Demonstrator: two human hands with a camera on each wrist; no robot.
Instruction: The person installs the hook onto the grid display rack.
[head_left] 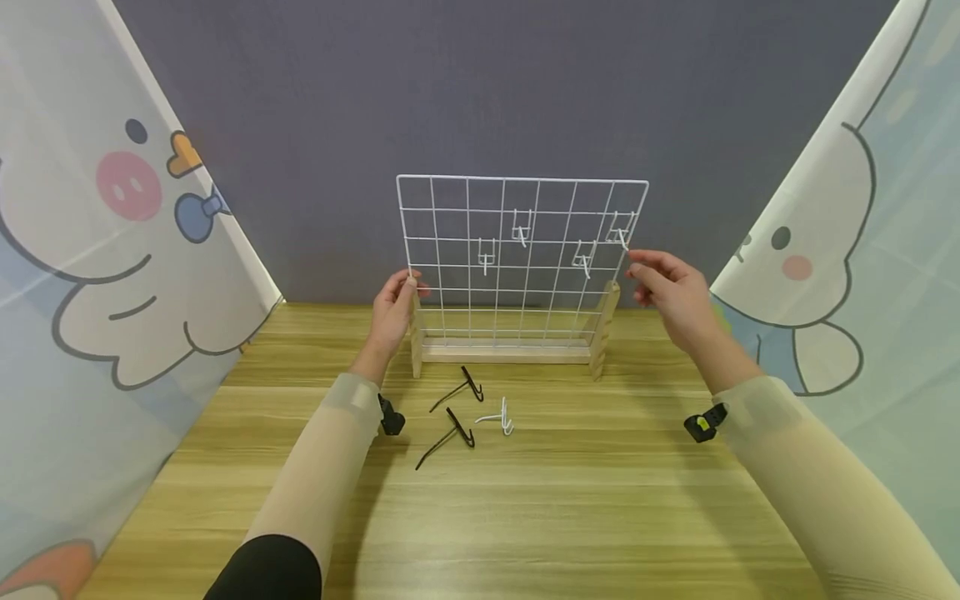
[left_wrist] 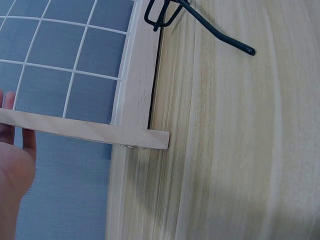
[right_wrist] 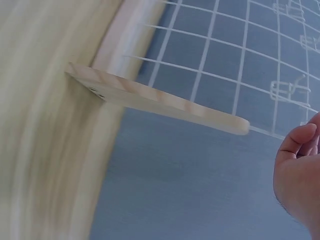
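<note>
A white wire grid rack [head_left: 486, 290] stands upright in a wooden base, with several white hooks hanging on it. My left hand [head_left: 393, 310] grips the top of the left wooden post [head_left: 416, 333], thumb in front and fingers behind; the left wrist view shows this post [left_wrist: 85, 131] crossing before the fingers. Beside the tip of the upper right white hook [head_left: 619, 236], my right hand [head_left: 675, 296] has its fingers loosely bent, with a gap between thumb and forefinger. Contact with that hook is too fine to make out. Part of the right hand [right_wrist: 300, 175] falls outside the right wrist view.
On the wooden table [head_left: 570, 508], before the rack, lie two black hooks [head_left: 461, 387] [head_left: 450, 435] and one loose white hook [head_left: 504, 417]. A dark wall [head_left: 300, 125] rises behind, and cartoon-printed curtains [head_left: 90, 275] [head_left: 817, 275] hang at both sides.
</note>
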